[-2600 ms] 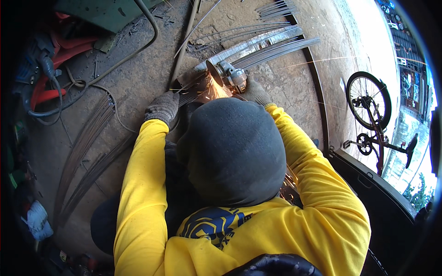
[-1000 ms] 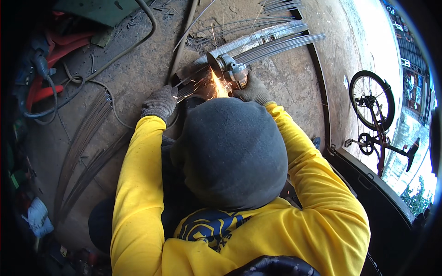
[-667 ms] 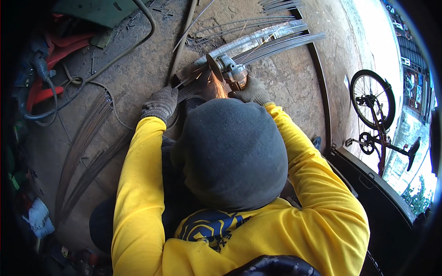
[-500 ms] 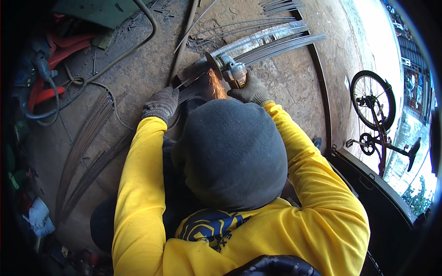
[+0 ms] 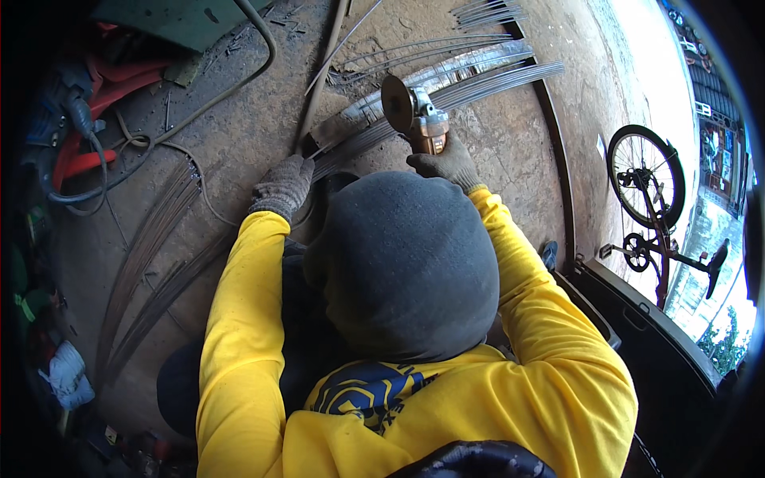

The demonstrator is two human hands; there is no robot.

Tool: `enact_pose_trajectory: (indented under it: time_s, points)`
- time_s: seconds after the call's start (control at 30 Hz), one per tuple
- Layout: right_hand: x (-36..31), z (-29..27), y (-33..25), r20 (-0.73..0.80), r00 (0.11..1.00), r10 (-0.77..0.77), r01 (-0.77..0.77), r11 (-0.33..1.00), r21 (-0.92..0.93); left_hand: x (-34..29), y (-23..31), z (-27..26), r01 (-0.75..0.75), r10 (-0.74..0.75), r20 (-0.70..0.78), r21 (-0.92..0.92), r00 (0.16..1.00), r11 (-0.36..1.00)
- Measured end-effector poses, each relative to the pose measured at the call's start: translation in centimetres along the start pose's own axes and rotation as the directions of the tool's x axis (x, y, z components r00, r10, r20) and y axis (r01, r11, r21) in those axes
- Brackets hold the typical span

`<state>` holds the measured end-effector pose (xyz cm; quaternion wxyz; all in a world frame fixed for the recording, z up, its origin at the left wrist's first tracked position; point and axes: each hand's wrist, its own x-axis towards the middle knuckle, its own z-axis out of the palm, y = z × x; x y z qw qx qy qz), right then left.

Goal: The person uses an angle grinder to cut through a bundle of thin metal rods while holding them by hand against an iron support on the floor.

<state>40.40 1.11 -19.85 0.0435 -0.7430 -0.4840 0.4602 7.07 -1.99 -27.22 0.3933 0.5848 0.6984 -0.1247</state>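
My right hand [image 5: 452, 161], in a grey knit glove, is wrapped round the body of an angle grinder [image 5: 433, 130]. The grinder's round disc [image 5: 398, 104] stands above the metal, and no sparks show. My left hand [image 5: 284, 185], also gloved, is closed at the near end of a bundle of thin metal rods [image 5: 362, 143]; its fingertips are partly hidden. Beside the rods lies a long flat-topped metal bar [image 5: 347, 120], worn and shiny in places. Part of the rods near my body is hidden behind the dark head covering [image 5: 410, 263].
More thin rods [image 5: 143, 239] lie on the floor at the left, near a cable [image 5: 203, 199]. A red and blue machine [image 5: 88, 119] stands at the far left. Loose rods [image 5: 486, 12] lie at the back. On the right are a metal floor edge [image 5: 558, 159] and a bicycle [image 5: 649, 191].
The grinder has lifted off the metal and moved slightly right and away from the rods, its disc now turned more face-on. The orange sparks have stopped. My left hand has barely moved.
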Motion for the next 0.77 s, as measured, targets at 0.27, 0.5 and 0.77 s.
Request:
enact_pose_trajectory:
  time_s: [0.27, 0.5, 0.77]
  points:
    - [-2.7, -0.6, 1.7, -0.083, 0.996, 0.036, -0.032, 0.998, 0.050, -0.7, 4.1, -3.7, 0.042, -0.042, -0.005, 0.020, 0.999, 0.999]
    - [-3.3, -0.7, 1.0, -0.106, 0.993, 0.056, -0.056, 0.998, 0.002, 0.6, 3.8, -3.5, -0.001, 0.002, -0.121, 0.008, 0.993, 1.000]
    - [-0.3, 1.9, 3.8, -0.041, 0.998, 0.056, -0.057, 0.998, -0.013, -0.4, 1.0, -1.7, -0.036, 0.025, -0.310, -0.032, 0.951, 0.999]
